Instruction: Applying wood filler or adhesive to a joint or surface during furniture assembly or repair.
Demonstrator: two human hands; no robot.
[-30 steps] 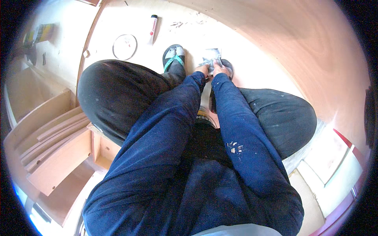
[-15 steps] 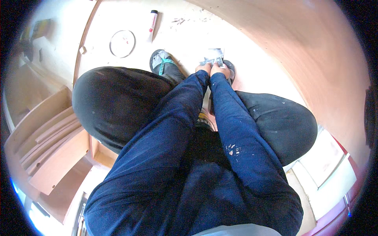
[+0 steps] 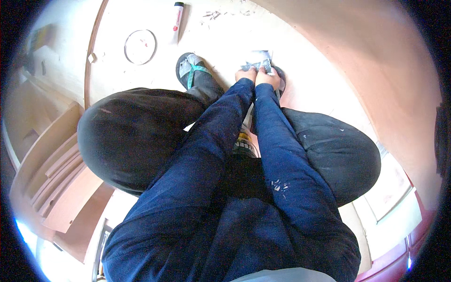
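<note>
Side by side between my feet, my left hand and my right hand are closed on the near edge of a thin, flat, grey-and-white piece. Its upper part looks pale and is washed out by the light, so I cannot tell its exact kind. The thumbs lie close together on the near side, while most other fingers are hidden. Just beside the right hand is my right sandal, partly covered. My left foot, in a sandal with a green strap, rests to the left of the hands.
On the pale floor lie a white tube with a black cap, a thin round ring or lid and scattered scraps. A container stands between my legs. Wooden boards are at left; a curved-looking wood panel borders the right.
The whole view has shifted slightly, with the tube and ring now higher and farther left. Both hands and the flat piece appear a little farther right, still gripped together.
</note>
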